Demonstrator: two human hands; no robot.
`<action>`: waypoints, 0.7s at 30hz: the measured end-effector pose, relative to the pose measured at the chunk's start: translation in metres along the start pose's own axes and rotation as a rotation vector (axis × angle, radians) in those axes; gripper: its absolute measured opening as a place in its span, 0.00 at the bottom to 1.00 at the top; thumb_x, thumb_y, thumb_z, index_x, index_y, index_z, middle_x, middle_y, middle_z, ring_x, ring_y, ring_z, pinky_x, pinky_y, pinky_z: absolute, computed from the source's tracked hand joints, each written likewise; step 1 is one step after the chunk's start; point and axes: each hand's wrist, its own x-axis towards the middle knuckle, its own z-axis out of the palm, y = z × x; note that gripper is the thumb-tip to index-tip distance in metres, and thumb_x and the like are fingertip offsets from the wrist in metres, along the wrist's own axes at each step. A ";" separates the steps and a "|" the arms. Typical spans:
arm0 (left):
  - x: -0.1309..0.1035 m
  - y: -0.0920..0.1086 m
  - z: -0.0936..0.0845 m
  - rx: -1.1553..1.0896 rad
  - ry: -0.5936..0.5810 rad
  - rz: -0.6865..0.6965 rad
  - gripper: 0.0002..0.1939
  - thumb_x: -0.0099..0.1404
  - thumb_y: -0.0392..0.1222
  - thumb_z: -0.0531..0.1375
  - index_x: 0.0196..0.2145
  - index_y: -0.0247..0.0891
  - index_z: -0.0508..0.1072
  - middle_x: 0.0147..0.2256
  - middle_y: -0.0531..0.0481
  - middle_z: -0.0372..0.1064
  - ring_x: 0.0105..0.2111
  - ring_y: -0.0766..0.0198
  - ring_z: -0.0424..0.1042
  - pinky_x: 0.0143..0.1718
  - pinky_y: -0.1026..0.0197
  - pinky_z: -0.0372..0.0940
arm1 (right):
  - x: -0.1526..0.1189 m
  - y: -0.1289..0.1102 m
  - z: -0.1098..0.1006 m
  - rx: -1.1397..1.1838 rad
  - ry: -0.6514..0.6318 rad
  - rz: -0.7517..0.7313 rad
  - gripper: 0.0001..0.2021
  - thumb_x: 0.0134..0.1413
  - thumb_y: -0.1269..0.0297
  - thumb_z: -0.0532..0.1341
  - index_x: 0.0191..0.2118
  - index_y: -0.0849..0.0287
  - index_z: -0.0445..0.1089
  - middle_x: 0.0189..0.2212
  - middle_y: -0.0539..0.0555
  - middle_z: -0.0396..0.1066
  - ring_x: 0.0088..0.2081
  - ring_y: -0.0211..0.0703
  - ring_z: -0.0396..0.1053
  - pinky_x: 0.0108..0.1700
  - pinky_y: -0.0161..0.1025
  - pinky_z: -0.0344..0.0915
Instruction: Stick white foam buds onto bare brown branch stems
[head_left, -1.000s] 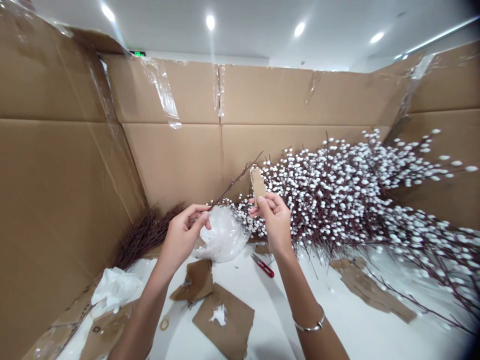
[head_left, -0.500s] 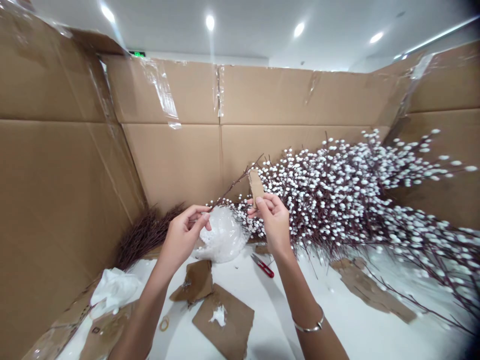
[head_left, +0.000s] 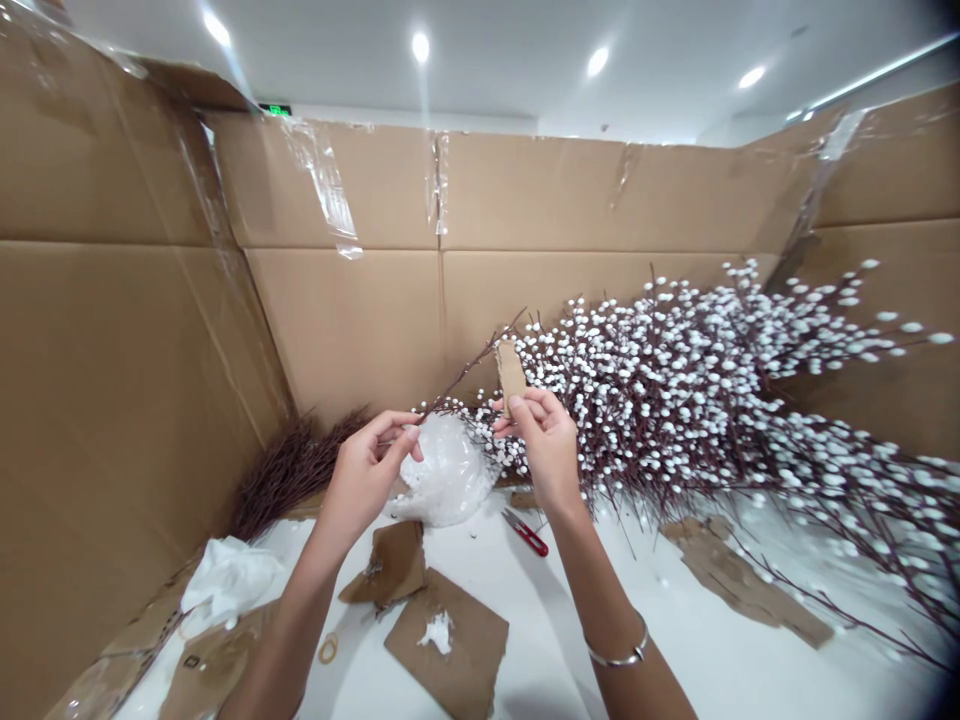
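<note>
A thin brown twig (head_left: 466,372) slants up to the right, its lower end pinched between the fingertips of my left hand (head_left: 373,462). My right hand (head_left: 546,440) grips a small cardboard strip (head_left: 511,372) between thumb and fingers, beside the twig's upper part. Behind and below the twig lies a clear plastic bag (head_left: 448,475) of white pieces. To the right of my right hand spreads a big pile of dark branches with white buds (head_left: 675,390).
Red-handled snips (head_left: 529,535) lie on the white table (head_left: 540,620). Cardboard pieces (head_left: 480,640) with white stuff, a yellowish ring (head_left: 328,648), crumpled white plastic (head_left: 229,578) and bare brown twigs (head_left: 285,475) lie around. Tall cardboard walls (head_left: 345,330) stand behind and at both sides.
My right hand and the cardboard strip have shifted very slightly to the left. My left hand has barely moved and keeps its pinch on the twig.
</note>
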 end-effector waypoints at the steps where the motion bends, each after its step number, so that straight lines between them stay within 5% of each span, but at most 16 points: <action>1: 0.000 0.000 0.000 -0.001 0.002 0.000 0.14 0.66 0.50 0.59 0.43 0.37 0.73 0.26 0.53 0.71 0.28 0.65 0.67 0.29 0.65 0.59 | 0.000 0.000 0.000 0.003 -0.002 0.002 0.08 0.57 0.61 0.62 0.36 0.58 0.65 0.32 0.52 0.77 0.26 0.36 0.72 0.29 0.36 0.71; 21: -0.001 0.000 0.007 -0.036 0.049 -0.011 0.16 0.66 0.51 0.59 0.44 0.37 0.73 0.26 0.53 0.70 0.21 0.69 0.59 0.21 0.67 0.50 | -0.001 0.002 0.001 0.092 -0.075 0.087 0.09 0.56 0.60 0.64 0.36 0.58 0.66 0.32 0.53 0.78 0.27 0.37 0.74 0.31 0.35 0.72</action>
